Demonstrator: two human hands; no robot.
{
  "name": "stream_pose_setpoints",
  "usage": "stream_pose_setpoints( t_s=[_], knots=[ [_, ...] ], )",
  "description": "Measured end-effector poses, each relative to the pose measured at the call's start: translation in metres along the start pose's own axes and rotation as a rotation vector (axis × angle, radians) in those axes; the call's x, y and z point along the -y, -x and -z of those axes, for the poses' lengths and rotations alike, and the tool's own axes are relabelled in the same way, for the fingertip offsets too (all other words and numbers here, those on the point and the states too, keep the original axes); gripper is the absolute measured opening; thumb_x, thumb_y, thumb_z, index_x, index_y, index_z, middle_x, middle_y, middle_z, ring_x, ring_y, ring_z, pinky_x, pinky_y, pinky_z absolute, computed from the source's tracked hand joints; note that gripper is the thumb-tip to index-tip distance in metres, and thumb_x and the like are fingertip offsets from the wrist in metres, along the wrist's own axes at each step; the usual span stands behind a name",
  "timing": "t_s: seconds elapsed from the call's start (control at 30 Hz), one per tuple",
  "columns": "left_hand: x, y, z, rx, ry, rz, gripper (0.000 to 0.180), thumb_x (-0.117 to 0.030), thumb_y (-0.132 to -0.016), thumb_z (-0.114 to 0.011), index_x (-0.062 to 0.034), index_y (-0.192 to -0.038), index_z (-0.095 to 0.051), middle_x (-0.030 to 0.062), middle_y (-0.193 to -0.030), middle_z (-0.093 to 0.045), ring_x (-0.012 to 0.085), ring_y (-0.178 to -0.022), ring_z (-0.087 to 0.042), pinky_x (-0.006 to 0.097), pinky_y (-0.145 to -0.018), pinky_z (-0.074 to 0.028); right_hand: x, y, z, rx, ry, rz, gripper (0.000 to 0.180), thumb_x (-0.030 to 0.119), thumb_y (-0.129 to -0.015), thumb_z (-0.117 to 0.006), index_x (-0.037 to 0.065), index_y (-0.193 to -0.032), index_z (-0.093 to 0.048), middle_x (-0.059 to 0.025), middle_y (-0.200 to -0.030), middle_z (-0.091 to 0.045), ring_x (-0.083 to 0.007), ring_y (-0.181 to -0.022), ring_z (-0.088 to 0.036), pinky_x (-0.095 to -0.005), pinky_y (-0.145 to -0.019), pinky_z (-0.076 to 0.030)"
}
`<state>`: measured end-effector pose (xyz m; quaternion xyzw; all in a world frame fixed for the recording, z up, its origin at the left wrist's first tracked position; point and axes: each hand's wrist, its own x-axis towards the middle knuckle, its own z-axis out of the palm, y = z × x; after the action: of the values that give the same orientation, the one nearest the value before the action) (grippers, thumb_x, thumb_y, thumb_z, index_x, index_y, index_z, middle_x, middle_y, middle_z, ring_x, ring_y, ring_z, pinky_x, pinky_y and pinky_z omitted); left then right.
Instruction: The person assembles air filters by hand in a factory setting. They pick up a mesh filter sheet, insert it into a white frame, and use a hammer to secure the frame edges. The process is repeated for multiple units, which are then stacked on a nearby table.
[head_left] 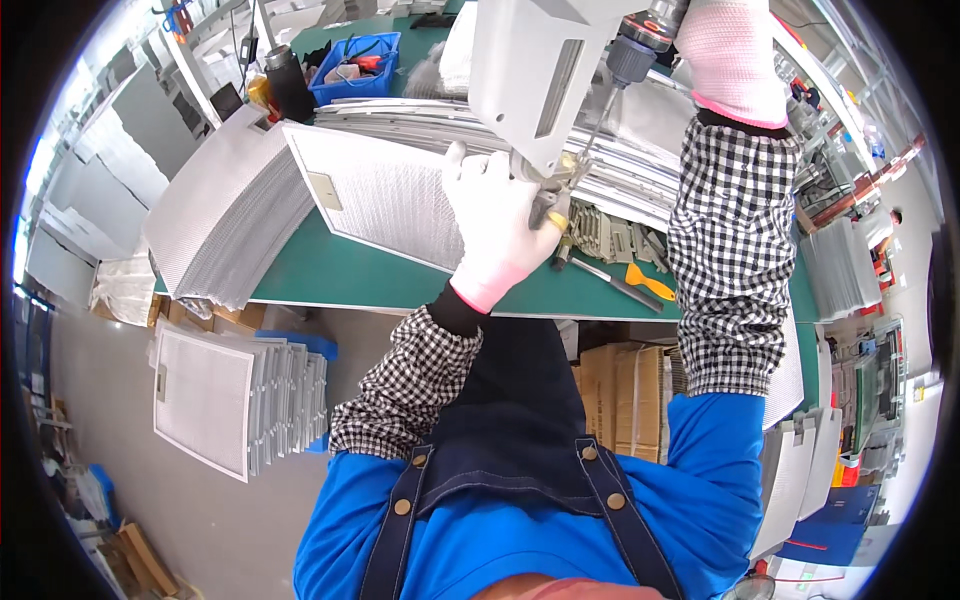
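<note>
A white-framed metal mesh panel [385, 195] with a small beige latch plate lies tilted over the green bench. My left hand [495, 220], in a white glove with a pink cuff, is closed around its right end. Directly above stands a white machine housing [535, 70]. Beside it hangs a dark drill chuck [630, 58] with a thin bit, whose lower end comes down near my left fingers. My right hand [730, 55], gloved likewise, is raised at the upper right by the chuck; its fingers are cut off or hidden, so its grip does not show.
Stacked mesh panels [235, 215] stand left on the bench [370, 285], and more panels [240, 400] below. Latch plates [605, 238], an orange scraper [650, 282] and a dark-handled tool [610, 282] lie near the front edge. Behind are a blue bin [350, 90] and black bottle [288, 85].
</note>
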<state>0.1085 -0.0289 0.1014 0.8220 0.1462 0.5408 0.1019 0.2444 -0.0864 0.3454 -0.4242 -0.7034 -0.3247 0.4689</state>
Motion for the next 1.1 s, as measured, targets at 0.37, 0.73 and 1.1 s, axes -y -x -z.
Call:
stream_pose_setpoints(
  t_s=[0.37, 0.73, 1.1],
  knots=[
    [-0.004, -0.002, -0.008, -0.048, 0.099, -0.008, 0.023, -0.023, -0.070, -0.078, -0.0171, -0.092, -0.078, 0.0104, -0.116, -0.067, 0.0348, -0.113, -0.051, 0.058, -0.112, -0.029, -0.012, 0.011, -0.002, 0.015, 0.229, 0.243, 0.055, 0.000, -0.099, -0.044, -0.007, -0.153, -0.035, -0.0250, -0.154, -0.043, -0.0389, -0.142, -0.043, -0.0434, -0.118, -0.032],
    [0.004, 0.009, -0.024, -0.019, 0.192, 0.081, 0.030, -0.027, -0.072, -0.079, -0.0164, -0.100, -0.074, 0.0099, -0.110, -0.064, 0.0381, -0.114, -0.051, 0.058, -0.109, -0.032, -0.011, 0.021, -0.015, 0.024, 0.388, 0.415, 0.058, 0.009, -0.098, -0.057, -0.008, -0.150, -0.039, -0.0260, -0.149, -0.048, -0.0394, -0.138, -0.047, -0.0446, -0.115, -0.036],
    [0.007, -0.002, 0.002, 0.051, 0.159, 0.007, 0.023, -0.029, -0.065, -0.081, -0.0187, -0.083, -0.074, 0.0050, -0.086, -0.052, 0.0297, -0.095, -0.051, 0.060, -0.111, -0.030, 0.015, 0.046, -0.051, 0.003, -0.232, -0.148, 0.049, 0.016, -0.098, -0.059, -0.005, -0.141, -0.047, -0.0189, -0.133, -0.054, -0.0298, -0.123, -0.052, -0.0387, -0.105, -0.040]
  ],
)
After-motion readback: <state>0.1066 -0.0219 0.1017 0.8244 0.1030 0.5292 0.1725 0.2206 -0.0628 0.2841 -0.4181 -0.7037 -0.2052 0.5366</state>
